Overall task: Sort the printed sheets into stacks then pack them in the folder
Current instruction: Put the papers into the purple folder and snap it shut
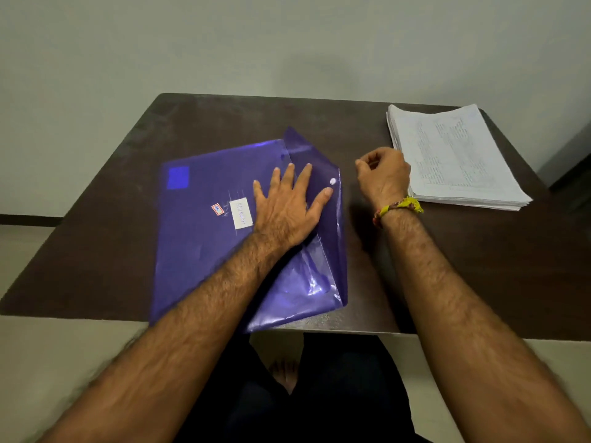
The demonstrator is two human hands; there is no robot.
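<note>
We see a dark brown table (128, 174) filling the middle of the frame, with a pale wall behind it. A translucent purple folder (204, 238) lies flat on the table at centre left, its near edge reaching the table's front edge. Its flap (303, 148) is at the right side, partly lifted, with a white snap button (333, 181) near the flap's right edge. A white label (241, 213) and a small red-edged sticker (217, 209) show on the folder's face, and a brighter blue square (178, 177) sits toward its upper left corner.

The left hand (287, 212) rests palm down on the folder, fingers straight and spread, pressing across the flap; its thumb tip lies just beside the snap button. So the folder is directly under this hand, touching it.

The right hand (382, 177) is just to the right of the folder, at centre right of the frame, fingers curled in toward the palm. We cannot tell whether anything is pinched between the thumb and fingers. It appears not to touch the folder. A yellow and red thread band (399, 207) circles that wrist.

A stack of printed sheets (457, 158) lies at the upper right of the table, just beyond the right hand and well apart from the folder.
</note>
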